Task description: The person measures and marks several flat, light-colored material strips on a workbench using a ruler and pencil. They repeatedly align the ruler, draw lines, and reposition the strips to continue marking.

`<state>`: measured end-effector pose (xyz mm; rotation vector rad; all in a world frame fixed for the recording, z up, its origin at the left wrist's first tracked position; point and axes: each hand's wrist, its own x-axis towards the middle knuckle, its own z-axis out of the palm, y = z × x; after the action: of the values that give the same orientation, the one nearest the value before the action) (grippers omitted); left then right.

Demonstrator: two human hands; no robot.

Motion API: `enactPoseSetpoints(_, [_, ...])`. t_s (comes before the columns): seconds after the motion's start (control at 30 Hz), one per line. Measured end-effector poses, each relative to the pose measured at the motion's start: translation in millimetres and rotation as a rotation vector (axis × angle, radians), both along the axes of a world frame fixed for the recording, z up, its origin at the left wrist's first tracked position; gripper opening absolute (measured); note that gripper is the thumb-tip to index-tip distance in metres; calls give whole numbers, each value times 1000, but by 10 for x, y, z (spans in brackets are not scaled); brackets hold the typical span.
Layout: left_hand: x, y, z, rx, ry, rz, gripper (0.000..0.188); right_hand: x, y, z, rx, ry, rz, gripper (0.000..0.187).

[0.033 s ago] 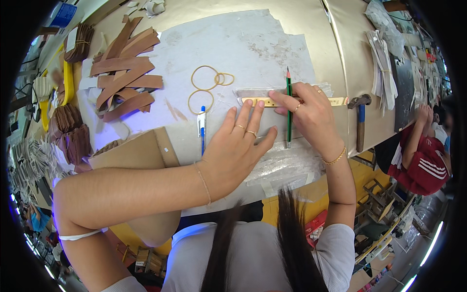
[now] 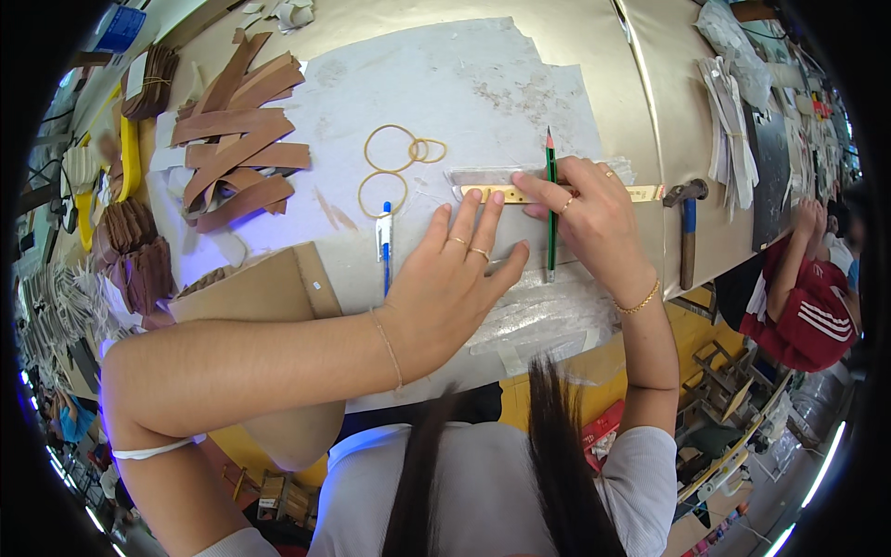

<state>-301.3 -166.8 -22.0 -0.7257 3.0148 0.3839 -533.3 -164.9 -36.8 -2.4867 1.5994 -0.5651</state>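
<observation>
On the grey sheet (image 2: 399, 84) lies a narrow yellow strip (image 2: 640, 193) with small dark marks, perhaps a ruler or template. My left hand (image 2: 450, 269) presses it with outstretched fingertips near its left end, thumb spread apart. My right hand (image 2: 594, 213) is closed, with a green pencil (image 2: 552, 246) passing through its fingers. The pencil stands nearly straight up the picture, pointed end away from me. The right fingertips also touch the strip. Just beyond the strip is a flat greyish piece (image 2: 483, 176) under clear film, its right part hidden by my right hand.
Rubber bands (image 2: 385, 148) and a blue-white pen (image 2: 385, 246) lie left of my hands. Farther left are brown strips (image 2: 246, 139) and a tan curved panel (image 2: 269, 288). A hammer (image 2: 689, 232) rests at right. A person in red (image 2: 807, 306) sits beyond.
</observation>
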Motion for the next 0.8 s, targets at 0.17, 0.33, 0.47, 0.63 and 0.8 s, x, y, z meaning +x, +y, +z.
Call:
enactPoseSetpoints(0.17, [-47, -73, -13, -8, -23, -15, 67, -45, -27, 33, -35, 45, -8, 39])
enactPoseSetpoints(0.33, [-44, -91, -3, -6, -33, -21, 66, -92, 32, 82, -114, 8, -85, 48])
enactPoseSetpoints(0.47, [-43, -105, 7, 4, -37, -23, 66, -97, 119, 49, -63, -199, -173, 54])
enactPoseSetpoints(0.63, [-31, -142, 64, 60, -45, -47, 51, 35, 196, 107, 55, -439, -230, 41])
enactPoseSetpoints(0.8, [-22, -149, 88, 66, -54, -53, 52, 91, 253, 13, 251, -651, -234, 18])
